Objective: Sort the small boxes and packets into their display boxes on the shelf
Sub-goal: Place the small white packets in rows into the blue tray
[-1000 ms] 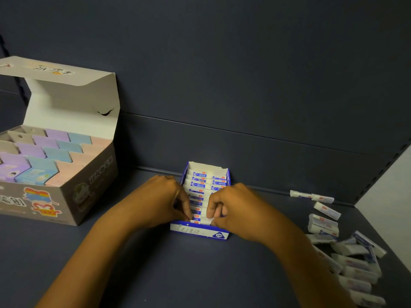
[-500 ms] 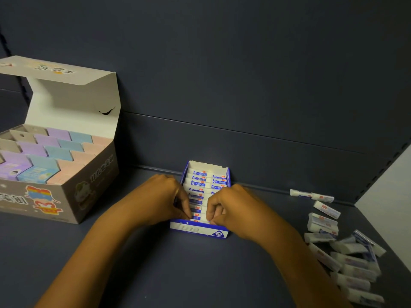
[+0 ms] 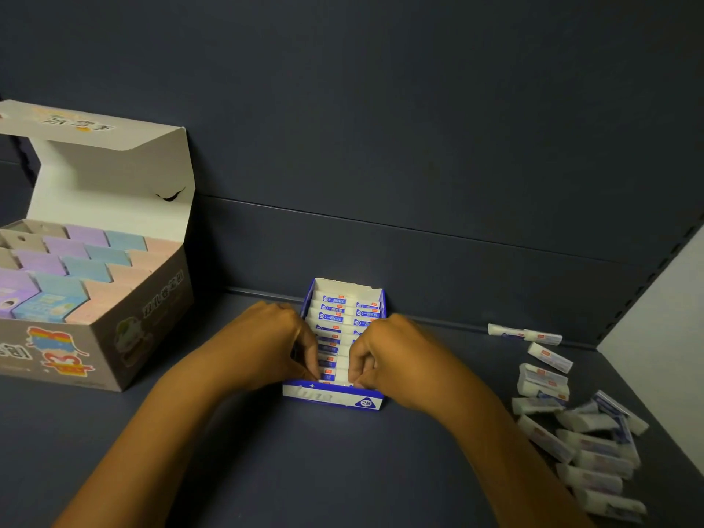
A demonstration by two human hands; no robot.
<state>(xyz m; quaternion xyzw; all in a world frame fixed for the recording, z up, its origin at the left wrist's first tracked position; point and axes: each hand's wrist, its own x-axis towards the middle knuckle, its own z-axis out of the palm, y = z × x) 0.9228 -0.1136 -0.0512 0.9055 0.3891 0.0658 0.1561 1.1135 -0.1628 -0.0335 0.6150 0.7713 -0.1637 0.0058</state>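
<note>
A small blue and white display box (image 3: 331,399) marked 2B stands in the middle of the dark shelf, filled with rows of white and blue packets (image 3: 332,309). My left hand (image 3: 266,342) and my right hand (image 3: 396,356) sit at its near end, fingers curled down into the box. Their fingertips pinch the frontmost packet (image 3: 335,376) from each side. Several loose packets (image 3: 579,440) of the same kind lie in a heap at the right.
A large grey display box (image 3: 125,329) with its lid (image 3: 95,173) flipped up stands at the left, full of purple, blue and pink small boxes. The shelf's back wall (image 3: 419,184) rises right behind the blue box. A white side panel (image 3: 666,318) closes the right.
Both hands have stayed at the near end of the blue box, fingers shifting only slightly on the front packet. The view has drifted a little.
</note>
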